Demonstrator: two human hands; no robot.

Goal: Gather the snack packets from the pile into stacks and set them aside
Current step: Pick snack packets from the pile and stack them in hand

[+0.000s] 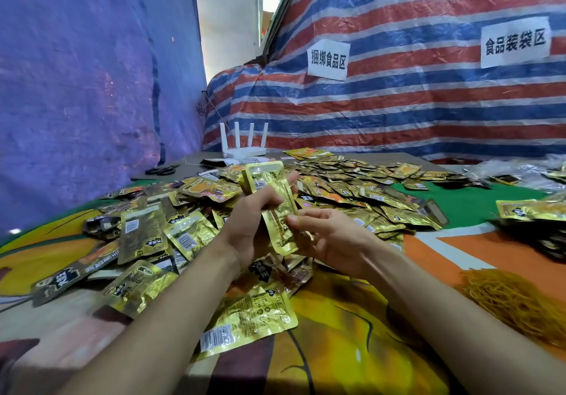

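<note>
Snack packets [144, 235] in gold foil lie heaped across the left and middle of the worktop [352, 333]. Above the pile, the left hand [251, 223] curls around an upright stack of packets [269, 186]. The right hand [333, 241] pinches the stack's lower edge between thumb and fingers. Near right, a tangle of yellow elastic bands [514, 299] rests on the worktop.
</note>
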